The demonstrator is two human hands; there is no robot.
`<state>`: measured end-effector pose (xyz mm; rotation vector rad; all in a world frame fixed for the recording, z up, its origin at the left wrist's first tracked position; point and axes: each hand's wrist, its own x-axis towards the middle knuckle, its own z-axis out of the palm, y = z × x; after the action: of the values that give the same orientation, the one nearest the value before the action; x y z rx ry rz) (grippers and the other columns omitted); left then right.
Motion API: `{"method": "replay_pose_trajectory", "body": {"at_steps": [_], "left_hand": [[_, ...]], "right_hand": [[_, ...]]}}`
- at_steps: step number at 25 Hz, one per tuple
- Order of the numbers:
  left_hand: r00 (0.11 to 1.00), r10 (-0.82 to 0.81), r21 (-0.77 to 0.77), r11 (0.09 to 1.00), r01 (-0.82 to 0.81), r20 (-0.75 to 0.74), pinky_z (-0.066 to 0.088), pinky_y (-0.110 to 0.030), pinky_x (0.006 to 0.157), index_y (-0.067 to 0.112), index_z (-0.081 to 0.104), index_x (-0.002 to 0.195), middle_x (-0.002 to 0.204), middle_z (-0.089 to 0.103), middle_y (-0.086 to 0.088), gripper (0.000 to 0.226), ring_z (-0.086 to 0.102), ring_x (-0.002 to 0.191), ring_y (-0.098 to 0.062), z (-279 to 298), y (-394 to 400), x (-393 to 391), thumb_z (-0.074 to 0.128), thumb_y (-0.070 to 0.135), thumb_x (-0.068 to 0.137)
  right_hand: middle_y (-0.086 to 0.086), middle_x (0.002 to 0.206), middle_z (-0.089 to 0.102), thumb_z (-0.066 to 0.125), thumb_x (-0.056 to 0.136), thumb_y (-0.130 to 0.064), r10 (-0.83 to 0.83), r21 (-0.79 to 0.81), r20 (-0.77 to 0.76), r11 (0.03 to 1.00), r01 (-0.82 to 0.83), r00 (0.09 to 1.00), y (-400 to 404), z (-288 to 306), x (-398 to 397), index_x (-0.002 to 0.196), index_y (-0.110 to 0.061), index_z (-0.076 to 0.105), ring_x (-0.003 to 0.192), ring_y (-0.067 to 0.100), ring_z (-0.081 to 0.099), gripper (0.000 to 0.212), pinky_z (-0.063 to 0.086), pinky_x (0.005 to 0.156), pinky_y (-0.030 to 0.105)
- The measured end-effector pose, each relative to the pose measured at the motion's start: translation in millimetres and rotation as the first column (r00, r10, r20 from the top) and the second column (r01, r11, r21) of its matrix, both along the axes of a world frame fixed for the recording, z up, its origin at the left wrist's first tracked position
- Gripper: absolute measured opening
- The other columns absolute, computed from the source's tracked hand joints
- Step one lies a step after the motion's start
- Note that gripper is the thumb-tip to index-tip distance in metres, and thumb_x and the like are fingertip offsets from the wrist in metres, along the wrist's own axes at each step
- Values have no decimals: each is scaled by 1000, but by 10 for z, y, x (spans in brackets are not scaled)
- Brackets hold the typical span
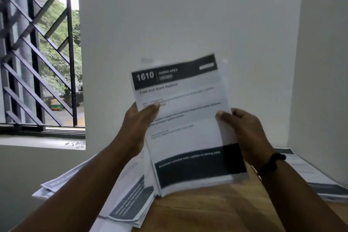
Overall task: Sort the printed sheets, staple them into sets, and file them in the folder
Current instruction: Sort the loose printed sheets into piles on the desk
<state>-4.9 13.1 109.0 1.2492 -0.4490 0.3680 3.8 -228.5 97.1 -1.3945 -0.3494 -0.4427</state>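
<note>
A wooden surface (pixel 216 211) sits in a corner of white walls, with a barred window (pixel 39 52) at the left looking onto trees. Loose printed sheets lie in two spreads on it: one heap (pixel 130 207) at the left, partly under the left forearm, and another pile (pixel 323 184) at the right against the wall. Their exact number cannot be told. Above the surface, both hands hold up one stack of sheets (pixel 188 124), its lower edge near or on the wood; the top page reads "1610". The left hand (pixel 139 118) grips the stack's left edge, thumb on the front. The right hand (pixel 243 128) pinches the right edge likewise. A dark bracelet (pixel 271 162) circles the right wrist.
</note>
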Motion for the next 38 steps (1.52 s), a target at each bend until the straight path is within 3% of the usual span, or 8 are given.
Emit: {"method": "replay_pose_trajectory", "body": {"at_steps": [5,12,17,23,26,29,35,38], "left_hand": [[997,-42,-63,997,45,62,59,-46,79,13,60,114,105,72,-14,26,71,92,-32,273,-480,-69,65,16,89],[985,-51,114,991,70,-162,54,-51,92,6,57,124,112,70,-16,81,70,100,-31,-535,-601,390,78,56,65],[965,-28,243,965,94,-261,55,-42,91,22,68,107,102,75,-2,53,72,94,-20,-825,-609,491,72,60,71],[975,31,145,989,1,-221,55,-41,90,23,69,110,103,75,0,46,69,99,-21,-770,-948,473,71,55,78],[937,43,217,976,36,-347,57,-26,71,19,65,109,95,73,-1,26,70,84,-14,-928,-945,512,68,36,88],[892,55,380,915,135,-449,58,-34,82,17,63,111,100,71,-5,23,69,89,-17,-1214,-935,573,67,19,89],[921,226,464,884,-57,-318,49,-22,54,20,61,100,90,66,-1,10,64,79,-15,-1078,-1024,644,56,16,92],[879,283,519,854,-48,-384,53,-25,51,12,59,99,90,67,-9,21,65,74,-20,-1173,-995,707,59,7,79]], "right_hand": [[-8,88,72,62,91,-18,-253,41,210,967,250,944,-100,81,-276,89,-26,69,77,7,69,11,58,66,23],[-4,95,70,61,92,-29,-197,25,-119,979,201,973,-382,-586,-30,99,-21,66,87,15,65,12,50,69,27],[0,98,73,67,86,-40,-197,-32,-196,980,194,961,-404,-868,107,102,-16,69,95,19,67,30,52,89,38],[-2,93,72,60,91,-37,-352,-1,44,936,352,935,-213,-835,95,99,-20,69,88,11,67,21,53,74,28],[-6,94,69,62,87,-48,-406,-350,-92,868,353,909,-397,-1024,258,103,-24,64,89,14,65,28,55,78,34],[0,100,69,59,90,-42,-442,-697,-149,681,223,884,-473,-1192,366,105,-24,63,89,17,63,23,50,76,29],[1,94,61,57,92,-35,-539,-463,-137,776,428,831,-378,-1115,418,112,-23,38,89,29,62,30,55,77,50],[12,106,63,57,93,-27,-606,-612,-196,690,387,771,-429,-1146,424,119,-13,40,97,32,60,34,49,79,37]]}}
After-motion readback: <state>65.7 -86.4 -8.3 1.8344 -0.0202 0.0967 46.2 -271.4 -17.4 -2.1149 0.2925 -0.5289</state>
